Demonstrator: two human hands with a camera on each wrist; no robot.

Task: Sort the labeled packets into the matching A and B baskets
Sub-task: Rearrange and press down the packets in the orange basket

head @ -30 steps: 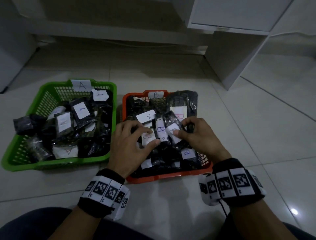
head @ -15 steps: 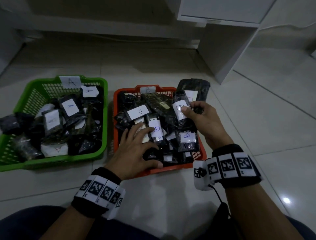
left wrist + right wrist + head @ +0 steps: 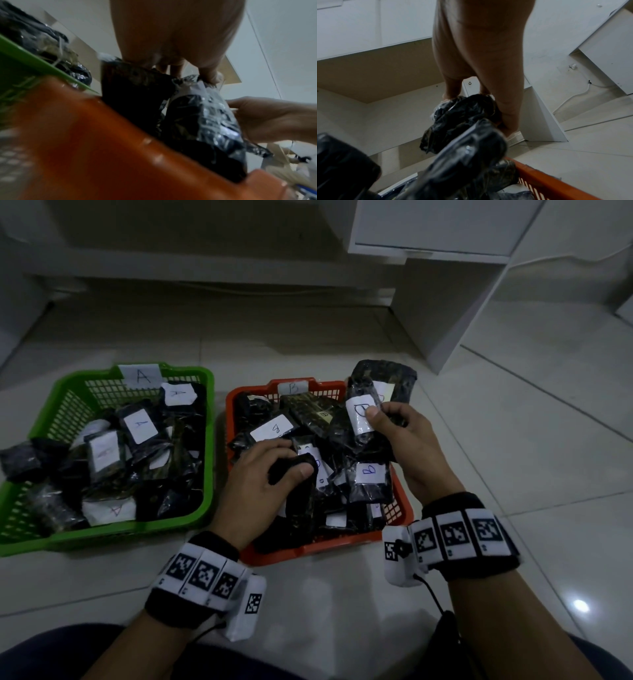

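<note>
Pale floor tiles [image 3: 513, 457] carry two plastic baskets side by side, with white cabinet furniture [image 3: 431, 231] standing at twelve to one o'clock beyond them. At ten o'clock from the seated person sits the green basket [image 3: 205, 440], its far rim tagged A, loaded with dark wrapped packets, several showing white A labels. Just beside it, at twelve o'clock, sits the orange basket [image 3: 400, 508], its far rim tagged B, heaped with similar packets bearing B labels. Right hand [image 3: 407, 440] is raised over the far right part of the orange basket; its thumb and curled fingers pinch a dark packet with a white B label [image 3: 359, 414], held roughly upright and clear of the heap, with a second dark packet [image 3: 397, 374] showing behind it in the same grasp. The right wrist view confirms fingers closed round crinkled black wrapping [image 3: 462, 112]. Left hand [image 3: 260, 487] lies low over the near left part of the orange basket, thumb and curled fingers wrapped round the top of a long dark packet [image 3: 298, 508] whose lower end reaches the near rim; no label is legible on it. Both wrists wear black bands with square printed markers [image 3: 202, 573]. A bright light reflection [image 3: 580, 606] sits on the tiles at four o'clock.
</note>
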